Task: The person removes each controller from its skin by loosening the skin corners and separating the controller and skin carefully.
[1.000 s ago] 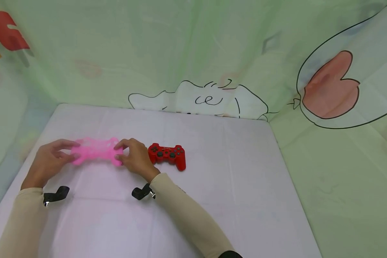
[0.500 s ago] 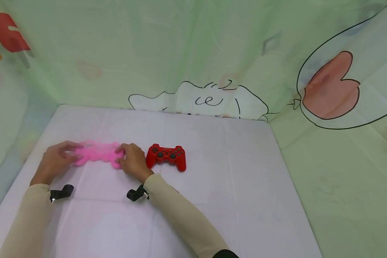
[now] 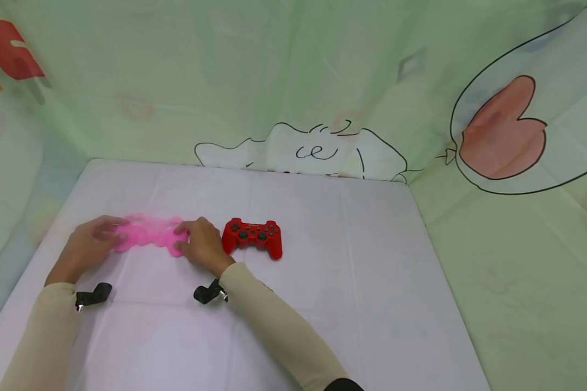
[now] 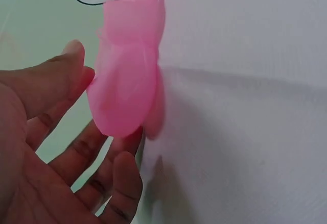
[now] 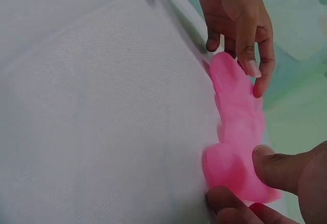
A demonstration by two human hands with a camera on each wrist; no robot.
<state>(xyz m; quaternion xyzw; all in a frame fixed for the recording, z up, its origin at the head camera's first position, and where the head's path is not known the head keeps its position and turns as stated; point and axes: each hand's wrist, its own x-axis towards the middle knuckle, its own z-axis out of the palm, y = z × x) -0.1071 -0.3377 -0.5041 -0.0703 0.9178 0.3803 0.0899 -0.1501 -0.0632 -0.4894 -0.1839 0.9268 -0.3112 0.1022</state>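
Observation:
A soft, translucent pink controller cover (image 3: 151, 231) lies at the left of the white table, stretched sideways between both hands. My left hand (image 3: 92, 241) pinches its left end. In the left wrist view, the thumb of the left hand (image 4: 46, 91) meets one edge of the cover (image 4: 127, 86) while other fingers reach under its tip. My right hand (image 3: 204, 244) holds the right end. The right wrist view has the right thumb (image 5: 278, 168) on top of the cover (image 5: 237, 117), with fingers below. A red game controller (image 3: 252, 237) sits just right of the right hand.
The white tabletop (image 3: 347, 282) spreads right and toward the front. Green printed sheeting (image 3: 176, 81) walls off the back and sides. Black wrist mounts (image 3: 94, 294) stick out from both beige sleeves (image 3: 279, 320).
Both hands and the pink cover shifted slightly toward the front over the first half second, the left hand also rightward. Since then they have barely moved. The red controller stays in place.

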